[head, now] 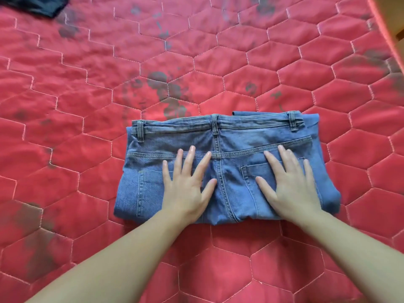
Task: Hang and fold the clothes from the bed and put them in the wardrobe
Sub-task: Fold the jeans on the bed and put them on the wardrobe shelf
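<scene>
Head view shows the folded jeans (220, 169) lying mid-quilt (87, 95), the left hand (188, 189) and right hand (290, 189) pressing flat on them, fingers spread and gripping nothing, so folding looks done and lifting them toward the wardrobe likely comes next.

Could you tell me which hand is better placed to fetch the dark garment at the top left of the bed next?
The left hand, probably. Both hands lie flat on the folded jeans, but the dark garment is on the left; the right hand would have to cross over.
</scene>
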A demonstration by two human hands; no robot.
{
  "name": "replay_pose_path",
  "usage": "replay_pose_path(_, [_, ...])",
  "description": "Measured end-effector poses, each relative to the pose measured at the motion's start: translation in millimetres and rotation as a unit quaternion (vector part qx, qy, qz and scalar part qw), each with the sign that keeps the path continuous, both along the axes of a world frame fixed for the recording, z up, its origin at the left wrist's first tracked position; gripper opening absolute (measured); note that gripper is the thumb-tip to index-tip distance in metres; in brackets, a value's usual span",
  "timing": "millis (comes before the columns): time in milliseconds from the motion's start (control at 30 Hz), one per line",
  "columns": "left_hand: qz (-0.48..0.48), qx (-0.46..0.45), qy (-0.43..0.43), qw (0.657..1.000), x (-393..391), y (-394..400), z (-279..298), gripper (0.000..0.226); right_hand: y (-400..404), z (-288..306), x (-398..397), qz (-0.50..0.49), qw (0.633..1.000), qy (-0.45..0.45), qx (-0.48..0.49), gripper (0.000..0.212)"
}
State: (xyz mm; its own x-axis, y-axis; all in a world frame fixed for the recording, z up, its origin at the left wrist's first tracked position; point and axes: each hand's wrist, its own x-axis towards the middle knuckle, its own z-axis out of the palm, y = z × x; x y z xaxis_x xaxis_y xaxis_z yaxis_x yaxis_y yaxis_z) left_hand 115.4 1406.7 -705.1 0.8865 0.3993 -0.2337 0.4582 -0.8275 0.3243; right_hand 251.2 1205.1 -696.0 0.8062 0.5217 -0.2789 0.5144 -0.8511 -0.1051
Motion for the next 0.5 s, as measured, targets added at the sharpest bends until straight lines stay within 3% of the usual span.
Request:
replay_pose_path(100, [-0.055, -0.012, -0.108, 0.993, 3.7, -37.2, 15.0, 0.059, -25.5, 11.1, -17.5, -0.160, 0.983, -0.019, 0.088, 0.060])
replay_pose_path(200, [-0.064, -0.052, -0.051, 0.995, 10.0, -77.5, 21.7, 0.059, -55.2, 16.9, -37.4, -0.313, 0.938, -0.022, 0.148, 0.071])
replay_pose_path(267, [-0.048, -0.080, 0.008, 0.996, 13.7, -92.5, 22.0, 0.062, -62.7, 16.7, -42.0, -0.425, 0.879, 0.037, 0.212, 0.084])
replay_pose_path(333, [-0.045, -0.092, 0.036, 0.994, 16.9, -94.9, 19.7, 0.064, -60.7, 15.0, -35.5, -0.543, 0.772, 0.112, 0.310, 0.086])
replay_pose_path(400, [-0.048, -0.135, 0.071, 0.987, 20.6, -90.0, 20.3, 0.066, -52.5, 17.1, -21.6, -0.644, 0.610, 0.178, 0.426, 0.069])
replay_pose_path(433, [-0.046, -0.164, 0.089, 0.981, 23.3, -86.5, 22.5, 0.067, -49.1, 17.6, -14.6, -0.667, 0.548, 0.204, 0.460, 0.055])
replay_pose_path(500, [-0.024, -0.222, 0.114, 0.968, 29.9, -80.7, 29.4, 0.070, -42.0, 22.0, -6.8, -0.679, 0.488, 0.247, 0.490, 0.039])
